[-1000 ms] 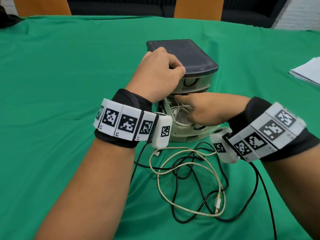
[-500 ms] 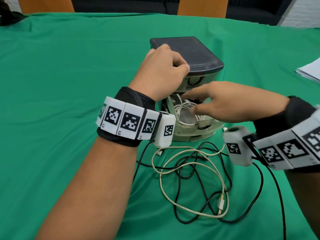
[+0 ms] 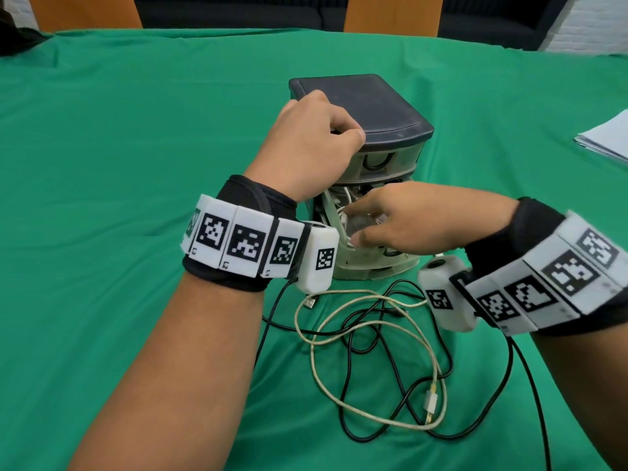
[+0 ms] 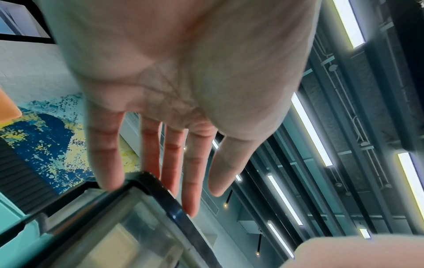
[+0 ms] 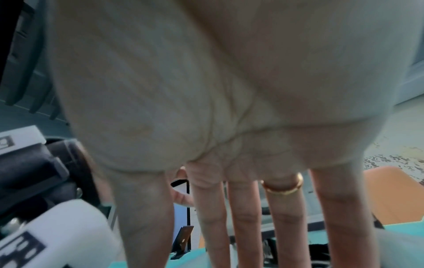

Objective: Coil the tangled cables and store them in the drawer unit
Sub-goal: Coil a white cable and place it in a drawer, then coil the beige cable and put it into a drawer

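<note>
The drawer unit [image 3: 373,107] has a dark lid and clear drawers and stands mid-table. My left hand [image 3: 312,144] rests on its front left corner; the left wrist view shows straight fingers [image 4: 174,163] touching the dark rim [image 4: 169,201]. A lower drawer [image 3: 370,256] is pulled out, with a coiled white cable [image 3: 343,212] inside. My right hand [image 3: 407,219] lies flat over that drawer, fingers stretched out onto the coil. A cream USB cable [image 3: 431,401] and a black cable [image 3: 355,350] lie tangled in front of the unit.
Green cloth [image 3: 136,147] covers the table. A stack of white papers [image 3: 608,137] lies at the right edge. Orange chair backs [image 3: 390,11] stand beyond the far side. The loose cables spread between my forearms, close to the unit's base.
My right hand came out of the drawer, spread its fingers and now lies flat over the coil. The left hand stayed on the unit's corner.
</note>
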Available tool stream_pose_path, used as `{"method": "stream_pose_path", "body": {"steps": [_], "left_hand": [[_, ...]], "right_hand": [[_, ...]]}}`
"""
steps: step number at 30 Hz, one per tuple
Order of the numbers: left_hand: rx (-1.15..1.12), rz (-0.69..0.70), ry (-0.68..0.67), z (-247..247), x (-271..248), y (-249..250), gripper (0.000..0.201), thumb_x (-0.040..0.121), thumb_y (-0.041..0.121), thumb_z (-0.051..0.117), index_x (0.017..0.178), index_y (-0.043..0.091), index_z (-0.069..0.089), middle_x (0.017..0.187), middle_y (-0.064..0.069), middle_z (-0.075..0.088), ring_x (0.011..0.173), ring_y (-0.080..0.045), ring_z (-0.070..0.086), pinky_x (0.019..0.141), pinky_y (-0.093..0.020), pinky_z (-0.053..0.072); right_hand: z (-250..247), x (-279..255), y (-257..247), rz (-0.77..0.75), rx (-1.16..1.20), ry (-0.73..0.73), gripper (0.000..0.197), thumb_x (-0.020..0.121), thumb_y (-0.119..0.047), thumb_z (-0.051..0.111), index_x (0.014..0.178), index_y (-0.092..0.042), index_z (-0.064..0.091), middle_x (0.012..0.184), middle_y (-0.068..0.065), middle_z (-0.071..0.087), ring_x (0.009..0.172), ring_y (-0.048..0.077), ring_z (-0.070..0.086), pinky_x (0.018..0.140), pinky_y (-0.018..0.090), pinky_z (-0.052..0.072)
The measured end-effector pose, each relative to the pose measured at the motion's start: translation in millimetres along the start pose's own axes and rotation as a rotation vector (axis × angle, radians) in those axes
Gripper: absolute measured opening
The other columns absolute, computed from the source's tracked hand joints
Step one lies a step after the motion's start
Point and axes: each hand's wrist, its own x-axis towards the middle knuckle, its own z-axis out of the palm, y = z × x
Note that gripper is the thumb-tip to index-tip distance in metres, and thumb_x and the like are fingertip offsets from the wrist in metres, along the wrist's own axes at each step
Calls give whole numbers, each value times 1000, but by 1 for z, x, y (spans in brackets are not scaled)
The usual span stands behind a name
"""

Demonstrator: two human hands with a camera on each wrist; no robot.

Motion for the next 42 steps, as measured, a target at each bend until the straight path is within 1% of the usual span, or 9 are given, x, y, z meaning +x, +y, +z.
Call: {"method": "stream_pose_path", "body": {"steps": [5, 10, 19, 25, 29, 32, 35, 37, 42], "left_hand": [[5, 0, -10, -2, 0, 0, 19, 93, 35, 56, 89, 31, 74, 89, 13, 47, 107, -22, 52, 95, -35, 41], [26, -5, -12, -5, -3, 5, 18, 93, 33, 56, 92, 28, 73, 91, 9, 53, 103, -17, 53, 90, -27, 40], [-52, 127, 30, -43, -34, 38, 18, 96, 27, 55, 105, 23, 71, 88, 18, 65, 78, 9, 57, 69, -4, 40], [146, 16, -234, -47, -59, 28, 16, 94, 33, 57, 100, 28, 71, 79, 18, 62, 65, 12, 54, 60, -5, 38], [227, -68, -323, -45, -73, 22, 15, 94, 34, 58, 97, 26, 70, 81, 15, 65, 78, 0, 60, 71, -15, 42], [299, -105, -388, -38, -82, 19, 13, 94, 33, 58, 92, 25, 68, 80, 14, 64, 73, -4, 58, 68, -19, 42], [345, -167, -430, -29, -88, 8, 16, 93, 34, 58, 85, 23, 66, 81, 7, 70, 76, -13, 63, 72, -26, 46], [418, -231, -468, -22, -91, -3, 18, 92, 34, 59, 81, 21, 64, 75, 7, 73, 71, -5, 62, 71, -26, 45], [513, -301, -579, -2, -109, -17, 16, 86, 38, 67, 86, 23, 64, 69, 8, 71, 68, -5, 61, 65, -25, 43]], "right_hand": [[-12, -11, 7, 2, 107, 154, 45, 95, -35, 59, 140, -36, 53, 123, -11, 64, 103, 4, 52, 90, 19, 37], [-18, -25, 29, 10, 439, 375, 33, 95, -14, 60, 118, -36, 67, 107, -15, 70, 95, -3, 63, 92, 20, 44], [6, -54, 43, -64, 617, 535, 30, 90, -5, 61, 105, -29, 73, 94, -10, 76, 85, 16, 71, 80, 26, 52], [20, -67, 39, -129, 627, 483, 24, 92, -10, 63, 105, -29, 72, 94, -5, 76, 81, 13, 72, 83, 38, 56], [31, -67, 32, -130, 531, 321, 15, 91, -23, 67, 98, -33, 74, 86, -16, 75, 82, 4, 70, 84, 25, 54], [40, -66, 26, -112, 380, 181, 6, 89, -32, 69, 90, -32, 75, 74, -27, 69, 71, -9, 63, 67, 9, 47], [51, -64, 23, -86, 263, 101, 17, 85, -42, 71, 80, -26, 74, 70, -14, 71, 66, 0, 61, 62, 20, 47], [58, -63, 21, -77, 189, 39, 20, 84, -44, 72, 80, -24, 73, 72, -7, 71, 70, 9, 63, 66, 26, 49], [72, -62, 21, -106, 153, 2, 14, 79, -33, 80, 89, -31, 70, 80, -15, 70, 70, -2, 59, 65, 17, 44]]}}
